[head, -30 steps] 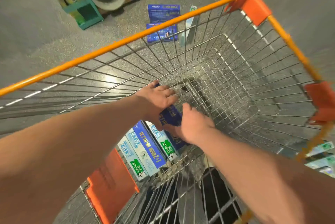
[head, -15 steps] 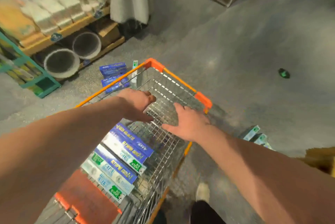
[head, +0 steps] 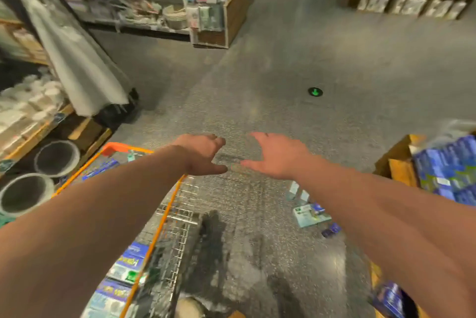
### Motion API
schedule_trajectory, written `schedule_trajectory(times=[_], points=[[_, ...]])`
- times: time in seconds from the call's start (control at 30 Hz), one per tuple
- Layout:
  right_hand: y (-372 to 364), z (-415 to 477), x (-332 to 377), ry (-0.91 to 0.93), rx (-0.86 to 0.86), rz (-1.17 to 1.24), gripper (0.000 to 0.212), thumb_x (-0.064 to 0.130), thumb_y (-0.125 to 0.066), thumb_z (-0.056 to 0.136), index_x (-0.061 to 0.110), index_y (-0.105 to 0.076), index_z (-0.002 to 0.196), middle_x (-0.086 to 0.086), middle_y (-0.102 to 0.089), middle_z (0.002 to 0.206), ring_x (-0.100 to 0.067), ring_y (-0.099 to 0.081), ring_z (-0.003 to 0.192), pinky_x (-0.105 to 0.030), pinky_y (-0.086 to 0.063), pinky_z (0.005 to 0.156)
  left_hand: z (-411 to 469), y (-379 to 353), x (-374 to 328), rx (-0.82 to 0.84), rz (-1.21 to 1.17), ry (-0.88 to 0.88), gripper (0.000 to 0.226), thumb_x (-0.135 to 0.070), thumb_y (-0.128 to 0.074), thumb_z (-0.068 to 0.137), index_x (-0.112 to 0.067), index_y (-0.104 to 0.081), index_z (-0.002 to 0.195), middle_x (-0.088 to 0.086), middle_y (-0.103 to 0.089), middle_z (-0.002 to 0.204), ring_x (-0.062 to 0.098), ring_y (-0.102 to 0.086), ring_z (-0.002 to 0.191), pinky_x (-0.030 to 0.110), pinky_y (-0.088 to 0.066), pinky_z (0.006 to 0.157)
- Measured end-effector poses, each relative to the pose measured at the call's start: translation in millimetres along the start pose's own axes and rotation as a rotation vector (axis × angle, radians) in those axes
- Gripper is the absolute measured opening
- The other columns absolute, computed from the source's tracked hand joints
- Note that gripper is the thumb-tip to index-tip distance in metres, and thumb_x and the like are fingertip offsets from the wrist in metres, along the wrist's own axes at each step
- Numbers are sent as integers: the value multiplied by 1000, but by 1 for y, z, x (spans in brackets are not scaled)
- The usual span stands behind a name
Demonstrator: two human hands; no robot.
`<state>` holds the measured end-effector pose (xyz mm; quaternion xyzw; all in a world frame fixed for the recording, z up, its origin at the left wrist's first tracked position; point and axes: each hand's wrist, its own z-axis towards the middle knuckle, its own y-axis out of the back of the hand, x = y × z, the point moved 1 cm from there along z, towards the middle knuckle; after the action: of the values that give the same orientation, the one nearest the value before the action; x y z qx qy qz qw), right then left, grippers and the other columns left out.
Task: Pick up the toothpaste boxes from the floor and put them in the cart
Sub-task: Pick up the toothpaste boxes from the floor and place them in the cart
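Your left hand (head: 203, 155) and right hand (head: 275, 156) are bare, as are both forearms; below, your pale shoe (head: 189, 308) shows its rounded toe.

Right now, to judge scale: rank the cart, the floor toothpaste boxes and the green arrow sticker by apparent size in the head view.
1. cart
2. floor toothpaste boxes
3. green arrow sticker, farther off, so true size unsure

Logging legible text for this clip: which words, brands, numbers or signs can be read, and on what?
No text is readable.
Round dark floor sticker: green arrow, no words.
Blue and white toothpaste boxes in the orange wire cart: print blurred.
Pale toothpaste boxes on the grey floor: blurred.
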<state>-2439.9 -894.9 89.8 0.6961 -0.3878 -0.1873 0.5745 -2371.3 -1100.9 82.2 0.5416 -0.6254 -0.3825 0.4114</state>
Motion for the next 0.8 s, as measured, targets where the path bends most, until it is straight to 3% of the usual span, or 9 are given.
schedule_trajectory(times=[0.3, 0.67, 0.8], points=[[6, -73, -224, -243, 10, 55, 87, 82, -48, 83, 30, -35, 151, -7, -56, 141, -31, -54, 128, -46, -48, 100, 113, 46, -176, -7, 13, -164, 77, -74, -42, 91, -23, -34, 148, 3, -51, 145, 26, -54, 125, 44, -51, 94], [-24, -18, -376, -453, 77, 150, 83, 74, -51, 89, 26, -32, 154, -12, -60, 134, -34, -57, 124, -43, -50, 97, 323, 45, -242, 89, 24, -356, 84, -74, -41, 91, -19, -27, 154, 6, -46, 150, 29, -53, 129, 46, -51, 95], [-50, 10, -423, -536, 145, 164, 78, 70, -51, 91, 30, -30, 155, -10, -59, 137, -31, -57, 125, -41, -50, 96, 397, 25, -267, 141, 10, -423, 79, -70, -44, 93, -17, -32, 150, 12, -51, 142, 33, -55, 123, 45, -51, 91]])
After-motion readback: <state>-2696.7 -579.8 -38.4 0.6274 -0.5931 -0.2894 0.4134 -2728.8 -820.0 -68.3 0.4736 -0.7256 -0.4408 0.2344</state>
